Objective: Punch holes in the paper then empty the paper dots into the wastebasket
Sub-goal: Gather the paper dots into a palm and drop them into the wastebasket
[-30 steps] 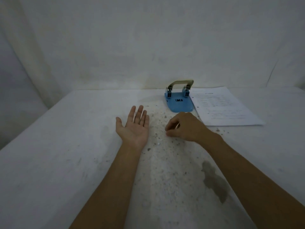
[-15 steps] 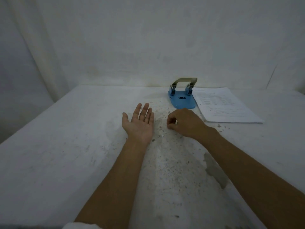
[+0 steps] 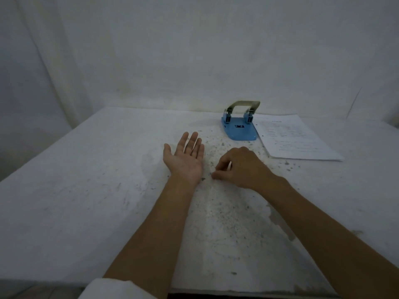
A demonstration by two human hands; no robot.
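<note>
My left hand (image 3: 185,160) lies palm up on the white table (image 3: 86,190), fingers spread, nothing visible in the palm. Just to its right, my right hand (image 3: 239,167) is knuckles up, thumb and forefinger pinched together with their tips on the tabletop; anything between them is too small to see. Small specks and paper dots (image 3: 216,147) are scattered on the table around and beyond both hands. The blue hole punch (image 3: 239,130) with its grey lever raised stands behind them near the wall. A stack of printed paper (image 3: 298,141), holes along its left edge, lies right of the punch.
A white wall runs behind the table. A grey stain (image 3: 280,223) marks the surface under my right forearm. The table's front edge (image 3: 237,291) is at the bottom of the view. No wastebasket is in view.
My right hand's pinched fingertips have shifted slightly left and toward me, closer to the left palm. The left hand has stayed palm up. My view has tilted a little.
</note>
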